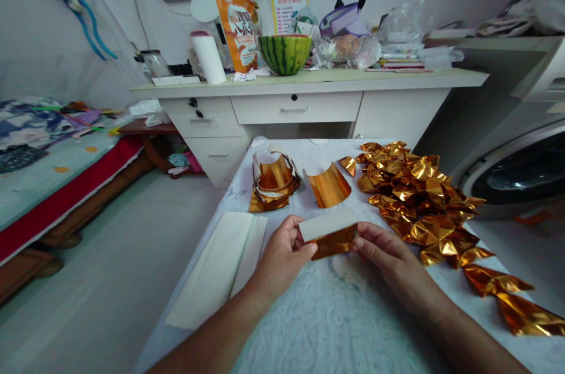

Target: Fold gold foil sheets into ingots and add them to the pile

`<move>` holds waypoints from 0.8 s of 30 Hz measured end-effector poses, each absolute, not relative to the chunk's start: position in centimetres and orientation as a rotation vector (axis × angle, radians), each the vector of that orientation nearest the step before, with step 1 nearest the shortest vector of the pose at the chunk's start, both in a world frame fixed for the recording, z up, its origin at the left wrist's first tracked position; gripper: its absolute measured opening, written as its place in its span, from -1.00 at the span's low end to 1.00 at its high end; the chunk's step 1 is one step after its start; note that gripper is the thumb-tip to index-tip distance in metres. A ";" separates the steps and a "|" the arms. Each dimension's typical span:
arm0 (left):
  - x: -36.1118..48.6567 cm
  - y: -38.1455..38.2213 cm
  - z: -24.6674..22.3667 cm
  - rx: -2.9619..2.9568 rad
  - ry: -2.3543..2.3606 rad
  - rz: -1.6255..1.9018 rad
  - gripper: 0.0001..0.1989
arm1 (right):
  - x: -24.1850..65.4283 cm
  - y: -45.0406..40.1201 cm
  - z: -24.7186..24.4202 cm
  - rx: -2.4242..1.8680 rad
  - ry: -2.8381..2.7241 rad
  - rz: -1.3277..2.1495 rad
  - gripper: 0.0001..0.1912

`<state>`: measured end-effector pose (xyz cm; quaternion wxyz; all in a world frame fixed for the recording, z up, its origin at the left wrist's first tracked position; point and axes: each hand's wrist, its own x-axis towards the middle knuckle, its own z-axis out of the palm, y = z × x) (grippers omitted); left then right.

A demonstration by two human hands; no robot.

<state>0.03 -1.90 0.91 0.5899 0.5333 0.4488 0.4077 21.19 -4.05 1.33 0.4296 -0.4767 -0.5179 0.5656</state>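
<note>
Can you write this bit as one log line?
left hand: holds gold sheet | right hand: holds same sheet | on right: gold pile

- Some fingertips of the left hand (pixel 280 256) and right hand (pixel 388 253) are hidden behind a folded gold-and-white foil paper sheet (pixel 332 235).
- 2 bare forearms (pixel 212 324) run off the bottom edge.
- Lower pieces in a heap of shiny, folded gold foil (pixel 412 191) lie buried, uncountable.
- A blue-and-yellow paper poster (pixel 289 3), cropped at top, bears small, unreadable lettering.
- The right edge cuts a grey-white washing machine (pixel 481 88).

Glossy, foil-like sheet (pixel 334 241) with matt, papery back; matt, textured tablecloth (pixel 300 315).
</note>
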 end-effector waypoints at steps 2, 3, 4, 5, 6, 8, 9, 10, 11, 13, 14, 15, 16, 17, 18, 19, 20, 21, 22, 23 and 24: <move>0.1 -2.2 0.9 1.246 1.051 0.908 -0.68 | 21.1 -3.8 1.0 -1.159 -1.324 1.413 -0.71; 0.1 -2.3 0.9 1.249 1.041 0.886 -0.66 | 21.1 -3.7 0.8 -1.153 -1.335 1.403 -0.71; 0.2 -2.5 0.9 1.255 1.029 0.866 -0.65 | 21.1 -3.6 0.6 -1.157 -1.345 1.389 -0.71; 0.2 -2.6 0.8 1.267 1.018 0.852 -0.65 | 21.2 -3.5 0.4 -1.173 -1.354 1.372 -0.71; 0.2 -2.7 0.8 1.283 1.013 0.845 -0.65 | 21.2 -3.5 0.1 -1.196 -1.367 1.357 -0.71; 0.1 -2.7 0.7 1.320 1.031 0.842 -0.66 | 21.2 -3.4 -0.2 -1.242 -1.399 1.319 -0.74; 0.2 -2.7 0.7 1.337 1.048 0.836 -0.66 | 21.1 -3.4 -0.3 -1.261 -1.411 1.295 -0.75; 0.2 -2.7 0.7 1.348 1.061 0.827 -0.65 | 21.1 -3.5 -0.5 -1.278 -1.420 1.266 -0.74; 0.2 -2.7 0.7 1.355 1.068 0.814 -0.64 | 21.0 -3.5 -0.6 -1.296 -1.422 1.232 -0.70; 0.3 -2.7 0.8 1.386 1.092 0.790 -0.62 | 20.8 -3.5 -0.7 -1.329 -1.418 1.179 -0.60; 0.3 -2.7 0.8 1.423 1.111 0.787 -0.62 | 20.7 -3.5 -0.8 -1.338 -1.417 1.164 -0.61; 0.3 -2.8 0.9 1.475 1.137 0.789 -0.64 | 20.6 -3.5 -0.9 -1.337 -1.422 1.156 -0.66; 0.2 -2.8 0.9 1.542 1.162 0.793 -0.65 | 20.6 -3.4 -1.0 -1.329 -1.429 1.152 -0.72; 0.2 -2.9 0.9 1.608 1.184 0.804 -0.65 | 20.6 -3.3 -1.1 -1.315 -1.442 1.154 -0.76; 0.1 -3.0 0.9 1.676 1.196 0.824 -0.63 | 20.7 -3.3 -1.1 -1.296 -1.455 1.159 -0.79; 0.0 -3.1 0.9 1.744 1.199 0.851 -0.58 | 20.8 -3.2 -1.2 -1.279 -1.462 1.165 -0.80; -0.1 -3.2 0.9 1.814 1.195 0.881 -0.51 | 20.9 -3.1 -1.2 -1.261 -1.461 1.175 -0.80; -0.1 -3.3 0.9 1.894 1.180 0.906 -0.43 | 21.0 -3.0 -1.2 -1.244 -1.447 1.188 -0.79; -0.2 -3.5 0.9 1.982 1.158 0.919 -0.36 | 21.1 -2.9 -1.2 -1.229 -1.425 1.201 -0.79; -0.3 -3.6 0.9 2.073 1.127 0.913 -0.31 | 21.2 -2.9 -1.2 -1.214 -1.401 1.216 -0.78; -0.3 -3.8 0.9 2.157 1.093 0.891 -0.28 | 21.3 -2.8 -1.2 -1.200 -1.377 1.231 -0.77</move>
